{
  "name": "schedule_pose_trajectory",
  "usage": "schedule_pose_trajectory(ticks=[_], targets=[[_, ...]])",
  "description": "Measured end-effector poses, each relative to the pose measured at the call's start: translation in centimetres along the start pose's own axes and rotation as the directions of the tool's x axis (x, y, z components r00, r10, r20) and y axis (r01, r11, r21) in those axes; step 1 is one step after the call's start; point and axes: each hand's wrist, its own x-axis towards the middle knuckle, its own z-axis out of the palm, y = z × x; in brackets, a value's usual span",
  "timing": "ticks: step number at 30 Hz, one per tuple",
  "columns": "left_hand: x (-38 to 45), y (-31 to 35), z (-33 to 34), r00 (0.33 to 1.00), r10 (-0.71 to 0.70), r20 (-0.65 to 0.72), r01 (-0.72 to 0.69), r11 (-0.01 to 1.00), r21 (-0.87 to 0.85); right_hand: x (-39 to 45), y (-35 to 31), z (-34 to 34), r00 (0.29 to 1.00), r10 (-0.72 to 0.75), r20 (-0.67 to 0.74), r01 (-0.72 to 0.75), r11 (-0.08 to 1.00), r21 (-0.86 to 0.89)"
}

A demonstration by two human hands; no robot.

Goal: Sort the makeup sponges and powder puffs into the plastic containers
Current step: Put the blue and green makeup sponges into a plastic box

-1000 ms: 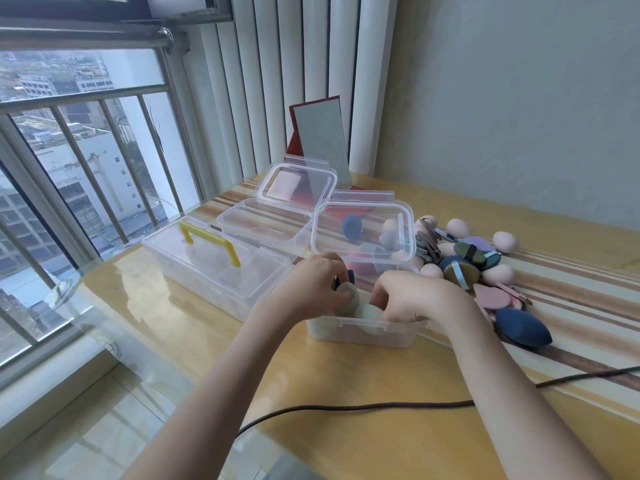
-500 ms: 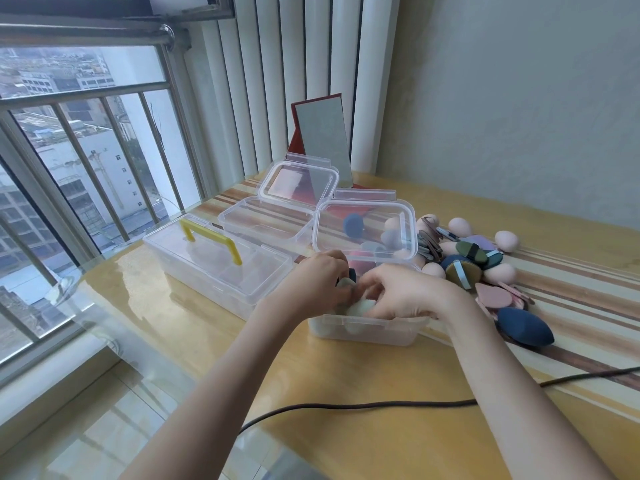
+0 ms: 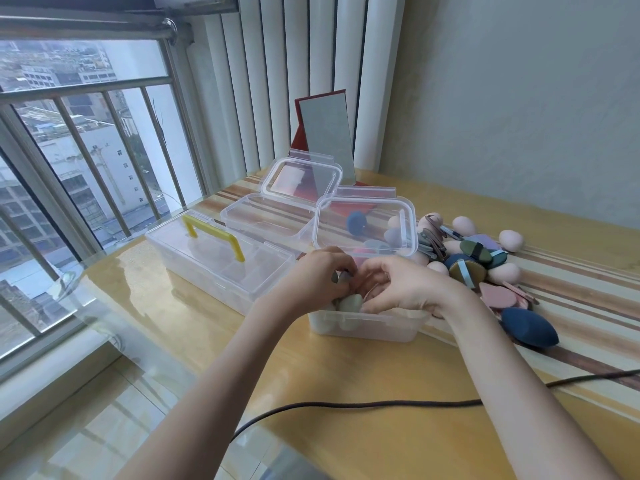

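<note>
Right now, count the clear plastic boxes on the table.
3: a shut box with a yellow handle at left, an open empty box behind it, and an open box under both hands.

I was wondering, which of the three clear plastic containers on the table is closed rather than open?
The long box with the yellow handle, farthest left by the window, has its lid down. The other two have lids raised.

Nothing to read here: no lettering, labels, brand marks or numbers show on the clear plastic containers (image 3: 363, 327), sponges (image 3: 528, 329) or desk (image 3: 381, 445).
</note>
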Motion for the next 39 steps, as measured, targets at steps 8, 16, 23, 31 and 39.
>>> schedule_pose_trajectory(ticks=[8, 16, 23, 31, 39], targets=[[0.1, 0.3, -0.2, 0.998, -0.007, 0.056, 0.003, 0.997, 0.071, -0.1, -0.9, 0.6, 0.999, -0.043, 0.004, 0.043, 0.987, -0.157], [0.0, 0.4, -0.3, 0.999, -0.019, 0.045, 0.017, 0.998, 0.054, 0.2, -1.0, 1.1, 0.998, -0.048, -0.041, 0.035, 0.962, -0.272], [-0.1, 0.5, -0.4, 0.998, -0.020, 0.062, 0.016, 0.998, 0.061, 0.4, -0.7, 1.2, 1.000, -0.010, -0.028, 0.001, 0.950, -0.312], [-0.5, 0.3, -0.5, 1.000, -0.021, 0.017, 0.021, 1.000, -0.010, 0.8, -0.1, 1.2, 0.992, -0.034, -0.120, 0.025, 0.997, -0.079], [-0.8, 0.3, -0.5, 0.999, -0.034, -0.007, 0.034, 0.997, -0.076, 0.1, 0.3, -0.4, 0.986, 0.014, -0.167, 0.002, 0.995, 0.096]])
